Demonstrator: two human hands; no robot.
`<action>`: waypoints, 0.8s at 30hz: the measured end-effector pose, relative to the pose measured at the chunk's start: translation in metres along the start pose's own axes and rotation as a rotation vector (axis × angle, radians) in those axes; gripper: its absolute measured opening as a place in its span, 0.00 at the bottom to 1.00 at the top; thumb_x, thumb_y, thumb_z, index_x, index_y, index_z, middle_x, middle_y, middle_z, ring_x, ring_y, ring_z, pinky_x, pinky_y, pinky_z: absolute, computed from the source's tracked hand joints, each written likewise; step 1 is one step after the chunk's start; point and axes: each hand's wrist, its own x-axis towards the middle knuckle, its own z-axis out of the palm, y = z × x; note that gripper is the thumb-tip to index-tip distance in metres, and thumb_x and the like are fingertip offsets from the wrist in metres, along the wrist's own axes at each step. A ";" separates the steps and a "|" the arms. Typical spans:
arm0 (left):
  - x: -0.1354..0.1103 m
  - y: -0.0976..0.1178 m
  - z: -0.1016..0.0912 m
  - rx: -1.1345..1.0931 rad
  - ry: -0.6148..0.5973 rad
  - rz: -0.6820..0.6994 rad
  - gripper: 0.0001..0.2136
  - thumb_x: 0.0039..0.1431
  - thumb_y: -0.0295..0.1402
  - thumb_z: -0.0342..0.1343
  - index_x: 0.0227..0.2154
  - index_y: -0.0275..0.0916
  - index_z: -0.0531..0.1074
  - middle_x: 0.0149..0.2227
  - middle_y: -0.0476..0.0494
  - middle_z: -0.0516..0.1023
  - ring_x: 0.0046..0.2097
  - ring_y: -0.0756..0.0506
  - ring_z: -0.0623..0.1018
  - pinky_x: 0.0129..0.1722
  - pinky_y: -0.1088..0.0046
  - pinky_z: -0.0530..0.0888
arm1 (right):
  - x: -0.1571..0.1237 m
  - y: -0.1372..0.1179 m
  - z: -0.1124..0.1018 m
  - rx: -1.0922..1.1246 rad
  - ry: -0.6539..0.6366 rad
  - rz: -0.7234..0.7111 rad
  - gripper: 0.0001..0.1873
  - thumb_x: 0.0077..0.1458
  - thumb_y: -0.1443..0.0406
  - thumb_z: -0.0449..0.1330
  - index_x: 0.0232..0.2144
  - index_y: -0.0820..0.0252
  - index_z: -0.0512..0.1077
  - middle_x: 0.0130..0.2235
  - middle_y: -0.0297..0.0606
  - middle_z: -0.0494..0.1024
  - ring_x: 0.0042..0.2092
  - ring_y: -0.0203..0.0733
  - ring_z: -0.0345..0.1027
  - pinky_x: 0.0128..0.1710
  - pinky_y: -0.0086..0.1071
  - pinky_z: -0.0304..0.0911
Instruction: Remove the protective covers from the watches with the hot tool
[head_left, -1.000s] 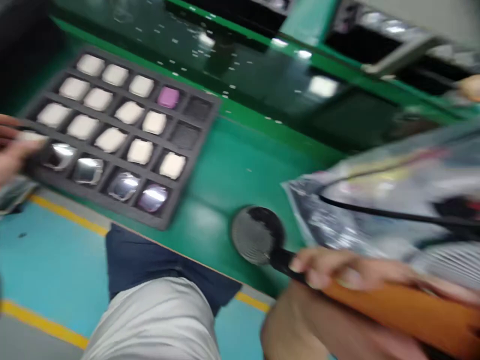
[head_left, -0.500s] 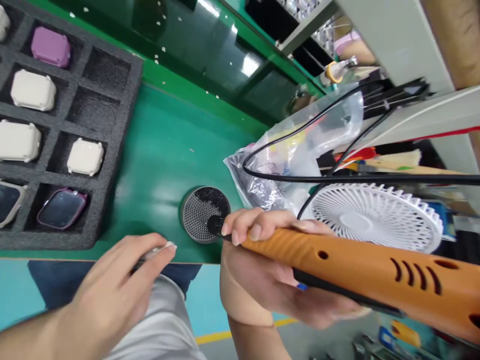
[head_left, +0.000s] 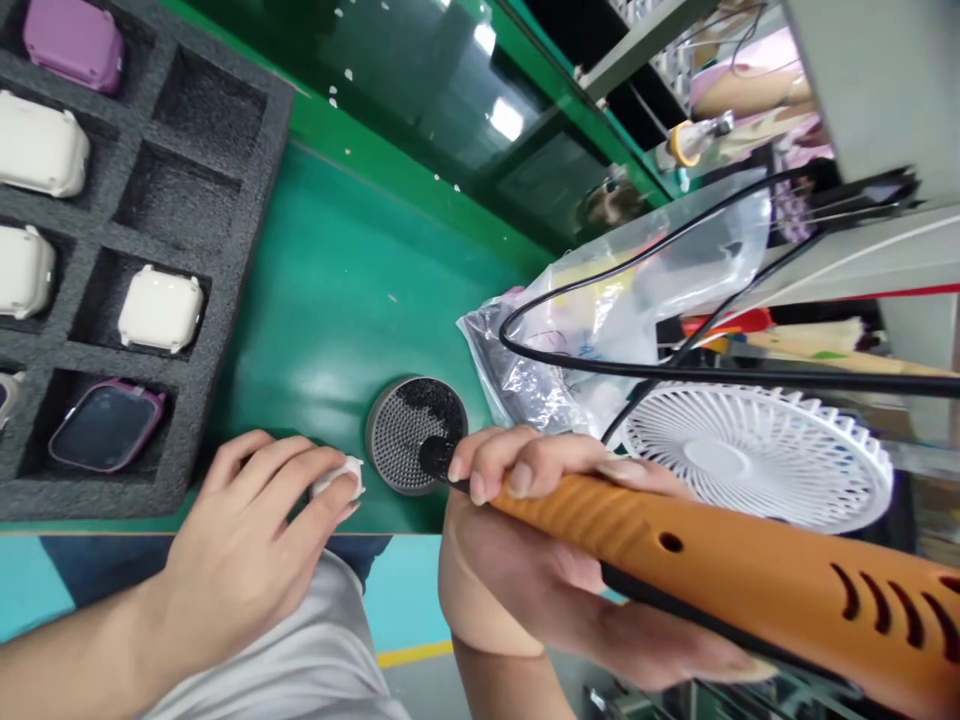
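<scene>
My left hand [head_left: 259, 530] is closed on a small white watch case [head_left: 341, 480] at the front edge of the green table. Its fingers cover most of the case. My right hand [head_left: 540, 540] is wrapped around an orange electric screwdriver [head_left: 637, 530]. The black tip [head_left: 435, 457] of the screwdriver is over a round grey screw dish [head_left: 379, 450] with a perforated top. Tiny black screws [head_left: 427, 400] lie heaped on the far right of the dish. Whether the tip touches the dish, I cannot tell.
A grey foam tray [head_left: 202, 390] on the left holds a purple watch case [head_left: 75, 42], several white cases [head_left: 161, 308] and a dark-screened watch [head_left: 107, 425]. Clear plastic bags [head_left: 577, 300], a black cable [head_left: 675, 370] and a white fan [head_left: 750, 455] crowd the right.
My left hand has moved forward with the white watch case, which shows more now. My right hand stays at the screw dish with the screwdriver tip. The view has shifted slightly.
</scene>
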 end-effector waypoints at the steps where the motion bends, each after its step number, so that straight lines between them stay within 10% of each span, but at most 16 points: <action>1: -0.001 0.000 0.001 -0.005 -0.004 0.014 0.12 0.67 0.25 0.59 0.51 0.39 0.77 0.52 0.42 0.82 0.52 0.38 0.77 0.54 0.51 0.68 | 0.000 0.000 0.000 0.001 0.004 0.003 0.29 0.65 0.39 0.45 0.47 0.50 0.70 0.34 0.31 0.71 0.29 0.38 0.68 0.28 0.40 0.68; 12: 0.000 0.002 0.009 0.025 -0.013 0.042 0.11 0.68 0.30 0.59 0.51 0.44 0.80 0.52 0.45 0.81 0.51 0.39 0.77 0.53 0.54 0.68 | 0.001 -0.030 0.005 -0.128 0.038 0.062 0.20 0.66 0.44 0.55 0.43 0.51 0.74 0.32 0.29 0.72 0.28 0.39 0.68 0.28 0.43 0.69; 18: 0.004 0.005 0.007 -0.036 -0.002 -0.035 0.10 0.68 0.30 0.59 0.49 0.44 0.79 0.53 0.45 0.80 0.51 0.39 0.76 0.53 0.54 0.68 | -0.010 -0.023 0.003 -0.031 -0.062 -0.136 0.15 0.64 0.57 0.64 0.50 0.54 0.70 0.33 0.24 0.74 0.24 0.33 0.68 0.19 0.36 0.68; 24: 0.010 0.007 0.005 -0.111 -0.008 -0.142 0.10 0.71 0.36 0.59 0.51 0.43 0.77 0.52 0.46 0.80 0.53 0.42 0.77 0.52 0.57 0.68 | -0.024 -0.032 -0.004 -0.071 -0.130 0.068 0.12 0.72 0.58 0.51 0.51 0.49 0.71 0.31 0.25 0.76 0.25 0.38 0.72 0.23 0.42 0.73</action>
